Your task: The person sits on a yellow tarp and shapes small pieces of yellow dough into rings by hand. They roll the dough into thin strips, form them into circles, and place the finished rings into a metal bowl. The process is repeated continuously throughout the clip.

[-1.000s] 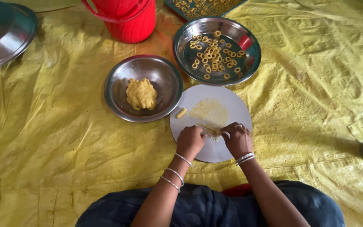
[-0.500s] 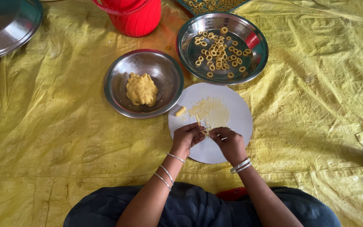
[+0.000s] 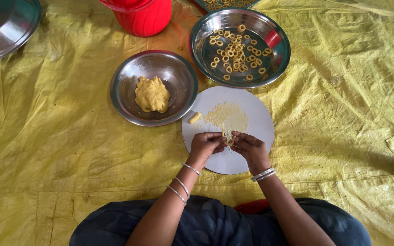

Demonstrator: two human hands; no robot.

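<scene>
- Two bare hands, left hand (image 3: 206, 145) and right hand (image 3: 250, 148), close together over the near half of the round white board (image 3: 256, 114), fingertips almost meeting.
- Fingers of both hands narrow and curled, pinching between them a thin dough strip (image 3: 225, 133); one end standing up toward the far side, the rest hidden behind the fingertips.
- Held with tips only, probably because so soft and thin a piece breaks under a full grip.
- Kept low over the board, it seems so that falling bits land there and not on the yellow sheet (image 3: 46, 136).
- Pale crumbs (image 3: 228, 115) spread on the board just beyond the hands, and one small dough piece (image 3: 194, 118) at its left edge, apart from the hands.
- Steel bowl (image 3: 119, 91) touching the board on the far left, with a yellow dough lump (image 3: 151, 94) inside; placed, by judgement, within easy reach of the left hand.
- Steel tray (image 3: 284, 54) on the far side, its rim slightly over the board, holding many small dough rings (image 3: 235, 50) in one loose layer, likely to stop sticking.
- Red container (image 3: 142, 16) farther away, left of the tray, only partly in view.
- Large steel plate (image 3: 5, 27) at the far left corner, well apart from everything else.
- Thin bangles on both wrists; dark clothing at the near edge.
</scene>
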